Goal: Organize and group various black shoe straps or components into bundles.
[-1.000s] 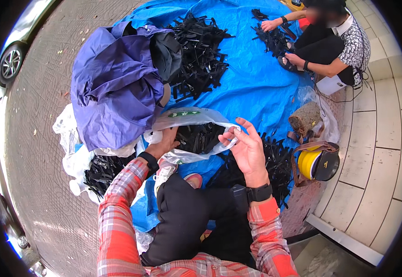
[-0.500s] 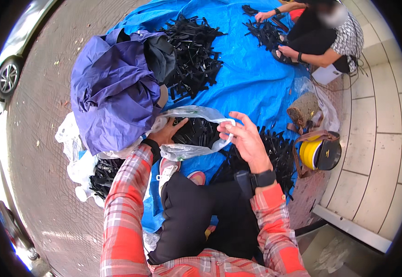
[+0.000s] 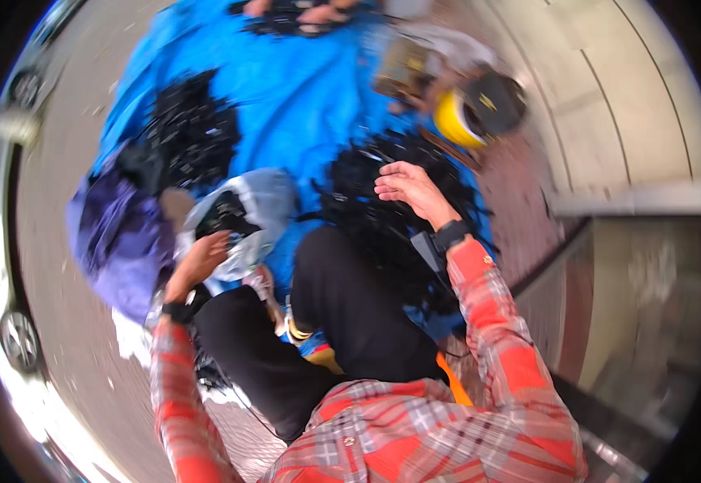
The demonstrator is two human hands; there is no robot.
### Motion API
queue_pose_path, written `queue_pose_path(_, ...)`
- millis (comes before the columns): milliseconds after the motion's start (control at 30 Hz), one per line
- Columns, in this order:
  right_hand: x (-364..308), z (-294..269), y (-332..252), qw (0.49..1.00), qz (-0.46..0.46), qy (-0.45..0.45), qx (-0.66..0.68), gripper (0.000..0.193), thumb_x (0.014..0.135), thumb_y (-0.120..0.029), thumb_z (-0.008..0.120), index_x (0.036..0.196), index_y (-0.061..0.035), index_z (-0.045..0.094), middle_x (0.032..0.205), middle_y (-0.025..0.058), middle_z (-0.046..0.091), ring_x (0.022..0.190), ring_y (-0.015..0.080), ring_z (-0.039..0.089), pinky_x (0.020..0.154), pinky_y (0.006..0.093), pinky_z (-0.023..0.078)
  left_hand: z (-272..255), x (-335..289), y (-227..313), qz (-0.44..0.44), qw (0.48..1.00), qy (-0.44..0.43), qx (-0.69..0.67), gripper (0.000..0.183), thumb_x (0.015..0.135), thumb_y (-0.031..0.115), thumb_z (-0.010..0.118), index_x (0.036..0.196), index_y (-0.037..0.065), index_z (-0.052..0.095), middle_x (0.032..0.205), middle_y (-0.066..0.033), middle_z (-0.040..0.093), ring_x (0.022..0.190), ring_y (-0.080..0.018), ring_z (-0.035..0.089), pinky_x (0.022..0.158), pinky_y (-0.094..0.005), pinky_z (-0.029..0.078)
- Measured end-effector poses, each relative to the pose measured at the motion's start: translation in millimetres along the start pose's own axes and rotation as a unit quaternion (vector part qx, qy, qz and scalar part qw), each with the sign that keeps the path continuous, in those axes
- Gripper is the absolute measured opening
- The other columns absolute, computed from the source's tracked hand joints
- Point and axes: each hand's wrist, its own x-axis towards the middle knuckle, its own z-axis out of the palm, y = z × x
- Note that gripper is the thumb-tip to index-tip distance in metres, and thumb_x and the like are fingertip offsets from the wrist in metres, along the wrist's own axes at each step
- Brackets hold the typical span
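Observation:
A clear plastic bag (image 3: 274, 211) with black strap-like pieces (image 3: 228, 216) in it stands on the blue sheet before my knees. My left hand (image 3: 204, 256) is at the bag's near left edge, somewhat smeared, fingers stretched out; whether it touches the plastic is unclear. Away from the bag, my right hand (image 3: 413, 191) hangs over a pile of black straps (image 3: 366, 193), its fingers extended and nothing in them. Beside the bag on the left lies a bunched purple cloth (image 3: 117, 233).
Another black pile (image 3: 189, 133) lies farther off on the blue sheet (image 3: 278, 88). A co-worker's hands (image 3: 322, 14) are at more straps at the top. A yellow-and-black spool (image 3: 479, 109) and a brown roll (image 3: 403, 68) stand at the right. Parked cars line the left side.
The view has swung to the right. My right hand has let go of the bag's rim and moved over the black pile. My left hand has come out of the bag's mouth.

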Motion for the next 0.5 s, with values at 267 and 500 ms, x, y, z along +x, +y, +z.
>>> queue_pose_path(267,-115,-137,208,0.913,0.137,0.340,-0.176,0.019,0.072,-0.003,0.057,0.090,0.0026,0.064,0.079,0.0167,0.066,0.070,0.0251,0.066,0.060,0.0376,0.053,2,-108,137,0.010,0.981,0.181,-0.070,0.038,0.092,0.012,0.054,0.127,-0.001,0.048,0.112,-0.0119,0.059,0.101,-0.0179,0.058,0.091,-0.0306,0.044)
queue_pose_path(500,-58,-10,226,0.853,0.106,0.162,-0.485,0.112,0.062,-0.043,0.079,0.141,0.0039,0.014,0.141,0.0322,0.022,0.133,0.0452,0.022,0.107,0.0483,0.027,95,-181,155,0.035,0.920,0.387,0.052,0.027,0.087,-0.002,0.049,0.113,-0.005,0.055,0.109,-0.0139,0.059,0.105,-0.0239,0.055,0.097,-0.0347,0.038)
